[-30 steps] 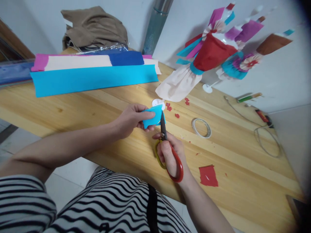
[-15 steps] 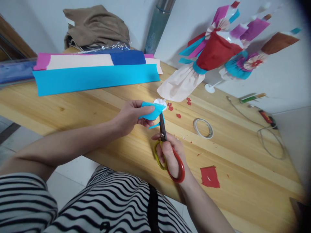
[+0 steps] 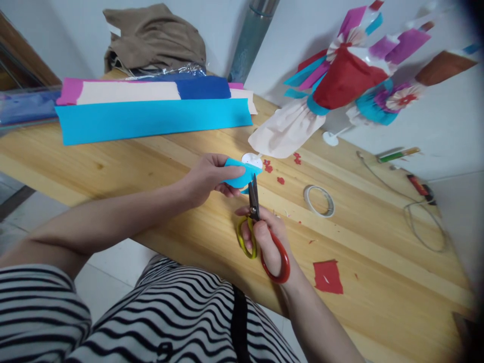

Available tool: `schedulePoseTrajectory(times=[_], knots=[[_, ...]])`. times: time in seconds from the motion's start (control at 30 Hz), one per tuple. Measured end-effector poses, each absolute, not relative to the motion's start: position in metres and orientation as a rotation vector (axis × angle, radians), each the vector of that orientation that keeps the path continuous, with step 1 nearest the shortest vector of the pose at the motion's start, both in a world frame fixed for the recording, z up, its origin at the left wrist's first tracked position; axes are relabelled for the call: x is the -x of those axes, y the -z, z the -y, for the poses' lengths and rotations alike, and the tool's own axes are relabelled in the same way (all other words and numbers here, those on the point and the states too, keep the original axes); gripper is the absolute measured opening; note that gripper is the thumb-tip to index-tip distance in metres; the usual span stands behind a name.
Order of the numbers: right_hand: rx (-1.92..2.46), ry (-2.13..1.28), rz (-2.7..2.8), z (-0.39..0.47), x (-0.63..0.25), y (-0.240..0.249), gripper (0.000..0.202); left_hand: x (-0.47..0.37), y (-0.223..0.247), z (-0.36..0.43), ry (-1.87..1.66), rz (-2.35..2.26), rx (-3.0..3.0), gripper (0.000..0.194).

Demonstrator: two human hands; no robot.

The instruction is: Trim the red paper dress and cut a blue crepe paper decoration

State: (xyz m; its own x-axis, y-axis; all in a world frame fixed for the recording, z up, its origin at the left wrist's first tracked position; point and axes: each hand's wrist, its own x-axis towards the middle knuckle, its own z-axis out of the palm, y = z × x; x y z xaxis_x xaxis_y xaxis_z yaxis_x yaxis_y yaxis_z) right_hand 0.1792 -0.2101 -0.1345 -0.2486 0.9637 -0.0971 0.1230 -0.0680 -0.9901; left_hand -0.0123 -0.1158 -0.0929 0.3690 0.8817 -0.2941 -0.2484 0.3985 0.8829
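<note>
Blue paper [image 3: 247, 177] is meeting my scissors [image 3: 253, 204], left fingers [image 3: 237, 172] pinching it, seemingly for steadiness, right fingers [image 3: 263, 233] gripping handles [image 3: 286, 262].

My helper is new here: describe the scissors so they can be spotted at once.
Over the wooden table, find the right hand. It holds the scissors, their tips at the small blue paper in the left hand. Unlike the pale tape roll, they have dark blades and two handle loops, one red, one yellow.
</note>
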Motion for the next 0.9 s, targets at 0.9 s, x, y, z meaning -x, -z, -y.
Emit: schedulePoseTrajectory(times=[0.9], knots=[[1.259,-1.407,1.504,0.208,-0.186,0.131,0.061,0.017,0.103,0.101,-0.725,-0.883,-1.039,0.014]])
